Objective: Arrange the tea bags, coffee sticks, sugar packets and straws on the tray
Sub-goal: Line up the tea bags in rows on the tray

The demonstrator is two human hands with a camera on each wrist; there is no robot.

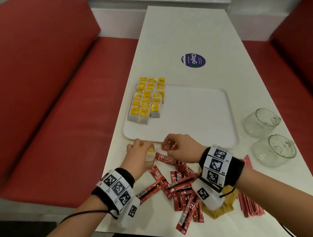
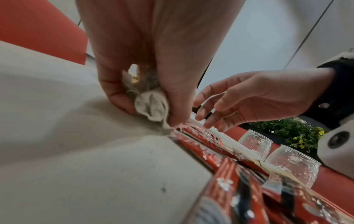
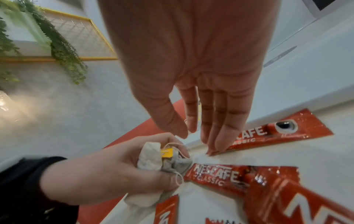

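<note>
A white tray (image 1: 198, 115) lies mid-table, and rows of yellow-tagged tea bags (image 1: 146, 100) cover its left part. Just before the tray's front edge my left hand (image 1: 141, 152) grips a bunch of crumpled tea bags (image 3: 151, 159), with a yellow tag showing. Beside it my right hand (image 1: 172, 145) reaches down with straight fingers (image 3: 216, 136). Their tips touch the end of a red coffee stick (image 3: 277, 131). More coffee sticks (image 1: 180, 191) lie heaped near the table's front. My right wrist hides part of the brown sugar packets (image 1: 221, 208). Red-and-white straws (image 1: 249, 195) lie to the right.
Two empty glasses (image 1: 262, 121) (image 1: 274, 150) lie on their sides right of the tray. A round blue sticker (image 1: 193, 60) marks the table beyond the tray. Red bench seats (image 1: 57, 107) run along both sides of the narrow table.
</note>
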